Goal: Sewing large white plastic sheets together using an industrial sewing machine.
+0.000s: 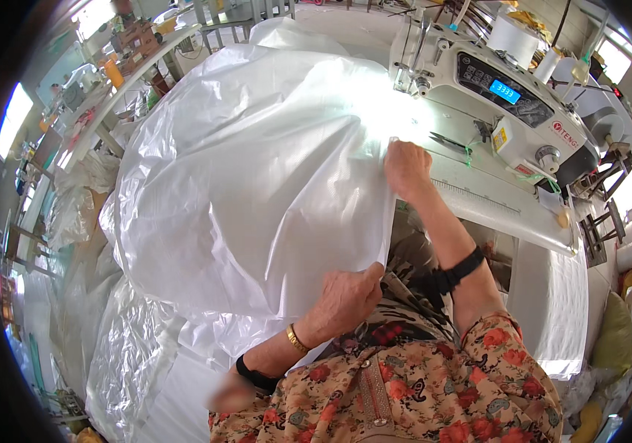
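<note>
A large sheet of shiny white plastic fabric [249, 170] spreads over the table and hangs down toward my lap. My left hand [343, 301] pinches its right edge near my body, fingers closed. Farther up the same edge, my right hand [407, 168] grips the fabric in a closed fist, just short of the sewing machine's lit needle area. The edge runs fairly straight between the two hands. A white sewing machine [441, 66] with a lit blue display stands beyond my right hand. Dark thread snips [449, 142] lie on its bed.
A ruler strip [476, 198] runs along the machine table's front edge. White thread cones [514, 38] stand behind the machine. Crumpled clear plastic [131, 362] heaps at the lower left. A long workbench [138, 70] with boxes is at the far left, and a chair [238, 16] stands at the back.
</note>
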A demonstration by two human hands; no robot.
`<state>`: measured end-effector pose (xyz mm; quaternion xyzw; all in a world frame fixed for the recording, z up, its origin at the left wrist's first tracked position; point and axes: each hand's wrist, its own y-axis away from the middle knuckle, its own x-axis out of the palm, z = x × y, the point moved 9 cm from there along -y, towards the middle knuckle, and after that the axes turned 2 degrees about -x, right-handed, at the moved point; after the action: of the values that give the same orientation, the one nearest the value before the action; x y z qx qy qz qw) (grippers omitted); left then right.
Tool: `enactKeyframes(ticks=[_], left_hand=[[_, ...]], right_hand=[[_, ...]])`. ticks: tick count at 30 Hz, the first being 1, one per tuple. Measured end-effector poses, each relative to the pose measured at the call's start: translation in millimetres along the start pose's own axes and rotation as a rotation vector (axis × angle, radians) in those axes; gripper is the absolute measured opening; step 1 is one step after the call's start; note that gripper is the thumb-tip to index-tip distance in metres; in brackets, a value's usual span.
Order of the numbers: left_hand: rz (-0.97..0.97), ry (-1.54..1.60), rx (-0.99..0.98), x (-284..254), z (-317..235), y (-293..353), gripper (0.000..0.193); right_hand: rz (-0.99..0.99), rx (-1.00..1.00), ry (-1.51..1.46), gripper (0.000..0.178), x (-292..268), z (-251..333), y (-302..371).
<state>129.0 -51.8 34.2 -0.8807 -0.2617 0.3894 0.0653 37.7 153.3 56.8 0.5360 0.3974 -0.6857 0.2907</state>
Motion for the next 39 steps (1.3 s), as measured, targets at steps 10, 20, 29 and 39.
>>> enactKeyframes(ticks=[10, 20, 29, 39], left_hand=[[0.008, -0.060, 0.039, 5, 4, -8, 0.009], [-0.060, -0.200, 0.020, -16, 24, -61, 0.008], [-0.124, 0.407, -0.155, -11, 43, -76, 0.007], [-0.200, 0.575, -0.238, 11, 68, -41, 0.012]], right_hand=[[0.050, -0.123, 0.039, 0.010, 1, 12, 2], [-0.028, -0.109, 0.030, 0.010, 15, -3, -61], [0.046, 0.216, -0.149, 0.037, 16, -50, -67], [-0.109, 0.023, -0.478, 0.024, -2, -23, 73]])
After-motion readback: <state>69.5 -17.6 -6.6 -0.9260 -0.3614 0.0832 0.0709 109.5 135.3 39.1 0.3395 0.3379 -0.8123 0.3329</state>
